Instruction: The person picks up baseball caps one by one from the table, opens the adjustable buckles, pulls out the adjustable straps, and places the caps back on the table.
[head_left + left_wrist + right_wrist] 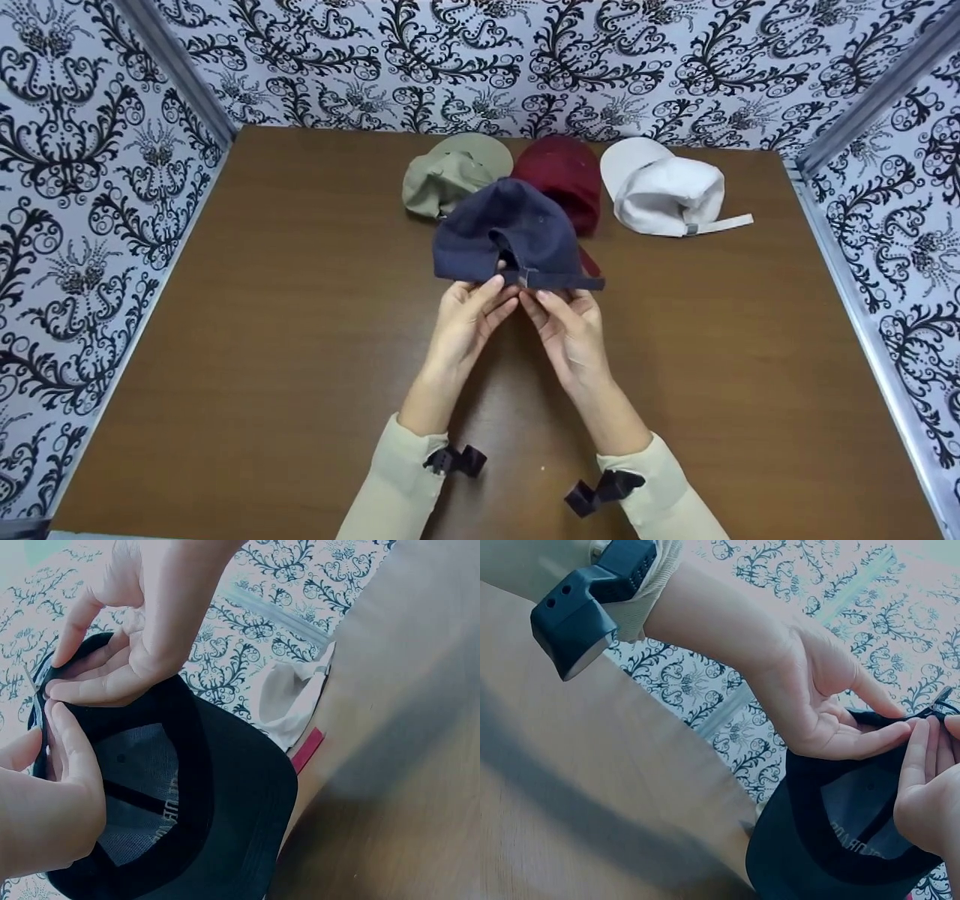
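A navy baseball cap (495, 225) is held up over the table, its back strap and buckle facing the person. My left hand (465, 322) pinches the strap beside the buckle, thumb on the outer side and fingers inside the band. On the other side of the buckle, my right hand (571, 334) pinches the strap the same way, near its loose end. Both wrist views look into the cap (247, 780), where the dark sweatband, mesh-like lining and brim show. The fingertips of the two hands nearly meet at the buckle.
Behind the navy cap, an olive cap (442, 180), a dark red cap (562, 172) and a white cap (675, 191) lie along the back of the brown table (300, 337). Patterned panels (450, 60) wall the back and sides. A black wrist camera (604, 491) sits on each sleeve.
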`<state>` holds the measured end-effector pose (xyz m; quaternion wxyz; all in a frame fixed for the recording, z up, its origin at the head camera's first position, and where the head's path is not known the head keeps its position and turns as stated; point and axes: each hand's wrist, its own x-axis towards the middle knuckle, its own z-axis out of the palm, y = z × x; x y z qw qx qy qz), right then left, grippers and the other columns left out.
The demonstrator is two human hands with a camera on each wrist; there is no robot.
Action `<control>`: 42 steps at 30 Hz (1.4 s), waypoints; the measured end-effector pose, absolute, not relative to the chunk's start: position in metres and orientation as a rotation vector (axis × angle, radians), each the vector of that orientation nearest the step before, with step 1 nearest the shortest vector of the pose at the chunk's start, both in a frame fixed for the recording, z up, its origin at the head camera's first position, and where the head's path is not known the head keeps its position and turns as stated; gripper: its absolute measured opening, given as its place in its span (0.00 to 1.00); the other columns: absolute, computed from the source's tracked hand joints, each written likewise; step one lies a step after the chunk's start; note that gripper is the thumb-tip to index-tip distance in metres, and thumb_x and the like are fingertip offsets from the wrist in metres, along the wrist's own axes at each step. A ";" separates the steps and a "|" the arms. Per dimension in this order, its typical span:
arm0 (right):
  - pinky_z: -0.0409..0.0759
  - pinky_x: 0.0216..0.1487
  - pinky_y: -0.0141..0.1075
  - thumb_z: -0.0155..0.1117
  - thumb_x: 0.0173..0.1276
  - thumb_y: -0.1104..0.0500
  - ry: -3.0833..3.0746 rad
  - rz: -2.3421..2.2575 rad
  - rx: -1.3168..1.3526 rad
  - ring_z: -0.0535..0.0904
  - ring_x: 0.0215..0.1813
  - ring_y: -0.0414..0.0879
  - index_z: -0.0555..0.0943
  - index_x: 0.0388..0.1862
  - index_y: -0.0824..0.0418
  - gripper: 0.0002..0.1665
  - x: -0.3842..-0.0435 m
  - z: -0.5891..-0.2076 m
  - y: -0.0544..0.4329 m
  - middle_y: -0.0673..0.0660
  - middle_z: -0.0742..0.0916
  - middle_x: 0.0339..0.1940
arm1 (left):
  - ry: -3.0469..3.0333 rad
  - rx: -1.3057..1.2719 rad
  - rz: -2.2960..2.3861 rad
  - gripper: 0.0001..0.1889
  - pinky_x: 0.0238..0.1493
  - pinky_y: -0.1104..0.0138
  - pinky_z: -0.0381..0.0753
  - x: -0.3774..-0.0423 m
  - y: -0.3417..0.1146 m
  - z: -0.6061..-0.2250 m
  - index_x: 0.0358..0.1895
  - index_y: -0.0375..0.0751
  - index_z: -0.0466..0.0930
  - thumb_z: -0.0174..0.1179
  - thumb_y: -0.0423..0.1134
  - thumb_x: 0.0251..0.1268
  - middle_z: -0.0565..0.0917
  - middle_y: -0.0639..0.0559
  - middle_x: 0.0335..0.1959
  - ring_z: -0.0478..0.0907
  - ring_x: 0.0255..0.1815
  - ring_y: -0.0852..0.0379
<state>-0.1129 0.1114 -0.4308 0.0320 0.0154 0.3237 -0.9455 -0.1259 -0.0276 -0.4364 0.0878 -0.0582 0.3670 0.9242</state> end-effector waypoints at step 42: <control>0.86 0.40 0.33 0.64 0.63 0.75 0.907 -2.976 0.215 0.85 0.32 0.44 0.81 0.34 0.65 0.07 -0.115 -0.431 0.121 0.56 0.87 0.29 | 1.138 -0.241 2.807 0.09 0.38 0.71 0.86 -0.125 -0.034 -0.442 0.49 0.32 0.70 0.51 0.21 0.69 0.84 0.51 0.30 0.85 0.32 0.59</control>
